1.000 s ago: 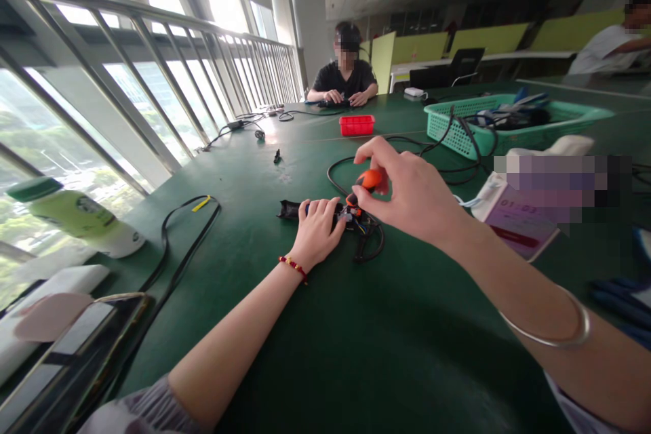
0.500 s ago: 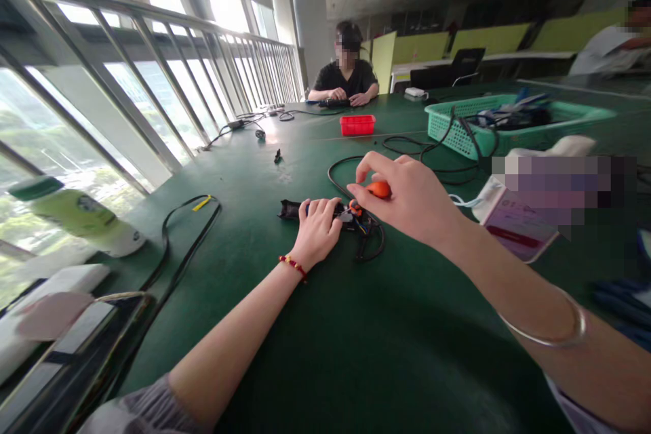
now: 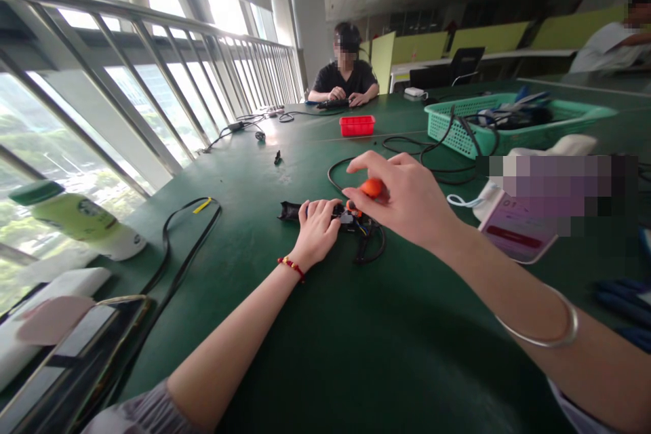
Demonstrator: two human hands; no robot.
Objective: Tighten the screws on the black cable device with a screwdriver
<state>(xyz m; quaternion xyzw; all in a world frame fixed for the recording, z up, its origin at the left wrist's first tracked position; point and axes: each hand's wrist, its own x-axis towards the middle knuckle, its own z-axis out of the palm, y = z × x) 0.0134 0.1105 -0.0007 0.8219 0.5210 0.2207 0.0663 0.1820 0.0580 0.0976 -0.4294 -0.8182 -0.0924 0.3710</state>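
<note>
Right grip (image 3: 407, 200) clamped on orange handle (image 3: 372, 188); left grip (image 3: 318, 230) on black device (image 3: 291, 211) — middle hidden.

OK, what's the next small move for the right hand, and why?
I'd probably close the right hand more firmly around the orange tool: its index finger arches apart from the tool's handle, so the grip looks loose. The left hand lies over the black device, apparently steadying it.

Tally: one left hand (image 3: 319, 230); one right hand (image 3: 411, 200); one orange-handled tool (image 3: 371, 188); one black device (image 3: 289, 211); one red tray (image 3: 357, 127); one green basket (image 3: 450, 131); one bottle (image 3: 81, 220); one beaded bracelet (image 3: 291, 265); one metal bangle (image 3: 575, 325); two other persons (image 3: 344, 81) (image 3: 600, 49); one green table (image 3: 244, 224).
</note>
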